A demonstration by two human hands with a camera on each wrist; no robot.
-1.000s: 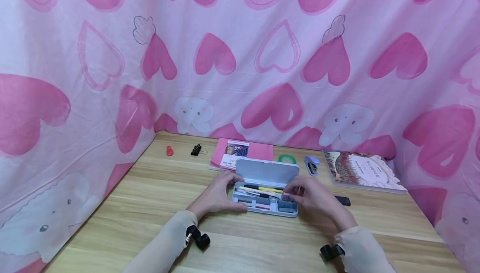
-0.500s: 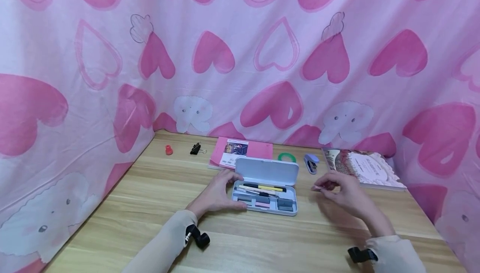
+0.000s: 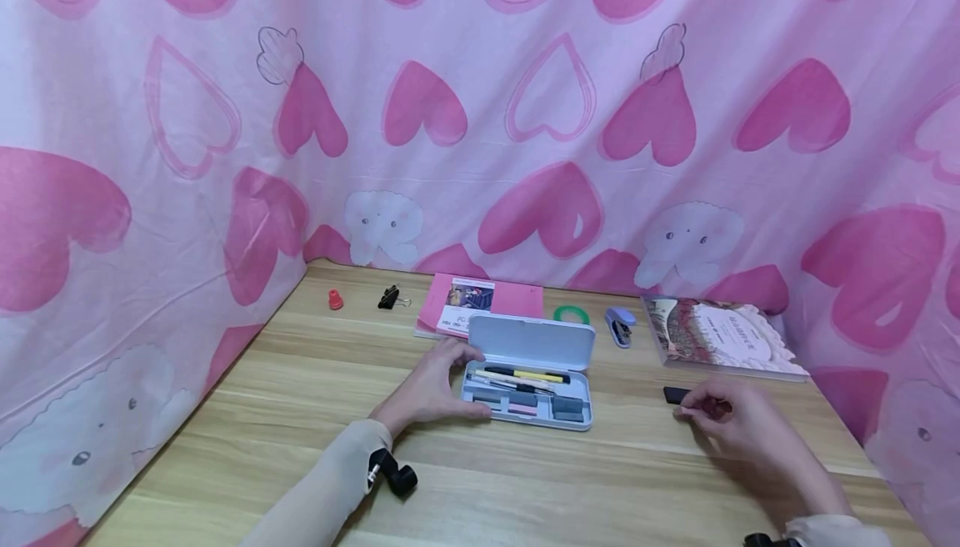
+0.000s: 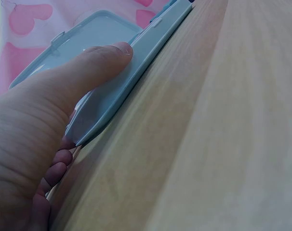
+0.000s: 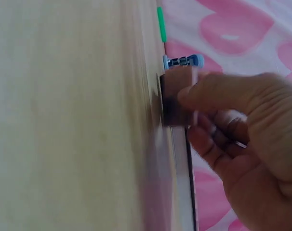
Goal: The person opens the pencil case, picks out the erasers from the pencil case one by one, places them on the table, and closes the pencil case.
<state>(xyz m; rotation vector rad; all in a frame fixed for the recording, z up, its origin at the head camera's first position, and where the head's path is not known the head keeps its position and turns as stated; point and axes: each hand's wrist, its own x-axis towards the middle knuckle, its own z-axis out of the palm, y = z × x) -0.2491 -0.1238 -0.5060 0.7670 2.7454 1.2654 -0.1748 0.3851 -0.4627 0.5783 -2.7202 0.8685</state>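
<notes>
Right grip (image 3: 738, 418): pinching one small flat piece (image 5: 177, 83) between thumb and fingers, near a black bar (image 3: 675, 395) on the tabletop (image 3: 487, 480). Left grip (image 3: 427, 391): clasping the left end of one open pale-blue pencil case (image 3: 531, 343), pens (image 3: 525, 378) inside.
</notes>
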